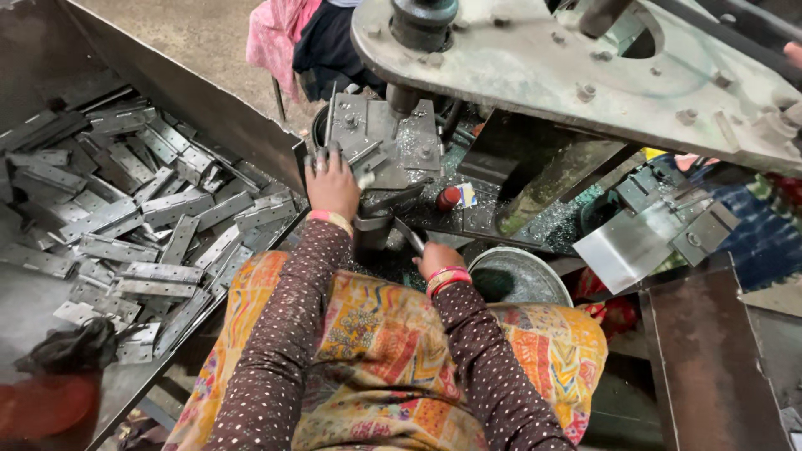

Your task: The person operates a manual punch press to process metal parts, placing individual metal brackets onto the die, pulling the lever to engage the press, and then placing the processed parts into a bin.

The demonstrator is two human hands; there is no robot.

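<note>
Feeding the press die (380, 142): our left hand (332, 185) lies flat, fingers apart, on a stiff, sharp-edged hinge plate (365, 154); right hand (436, 259) clamps a tool handle (409, 236)

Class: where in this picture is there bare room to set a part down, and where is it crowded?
Bare: the near-left corner of the metal tray, between the hinge pile and dark cloth. Crowded: the press bed around the left hand and right hand.
</note>
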